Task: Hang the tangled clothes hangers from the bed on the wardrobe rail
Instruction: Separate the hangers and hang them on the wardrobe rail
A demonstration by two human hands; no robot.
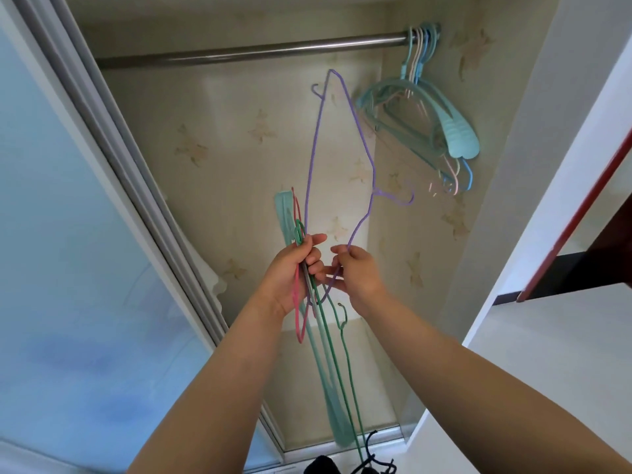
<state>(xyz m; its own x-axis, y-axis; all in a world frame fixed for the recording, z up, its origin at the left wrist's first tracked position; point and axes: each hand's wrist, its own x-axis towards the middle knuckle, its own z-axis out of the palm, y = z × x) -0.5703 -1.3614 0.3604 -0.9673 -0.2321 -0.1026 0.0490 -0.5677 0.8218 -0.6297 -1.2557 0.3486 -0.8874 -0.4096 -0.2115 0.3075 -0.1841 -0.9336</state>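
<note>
The left hand (297, 268) grips the tangled bundle (321, 354) below the rail (246, 51), the right hand (355, 273) pinches the purple hanger (309, 159), which seems light, springy wire that snags easily, so better to hold it near its hook.

Open wardrobe interior (239, 159) lined with pale cream paper with faded leaf motifs, frosted blue-white sliding door (68, 234) in a grey metal track (113, 138) on the left, white wall (547, 234) on the right, dark red-edged furniture (588, 241) beyond, soft daylight.
</note>
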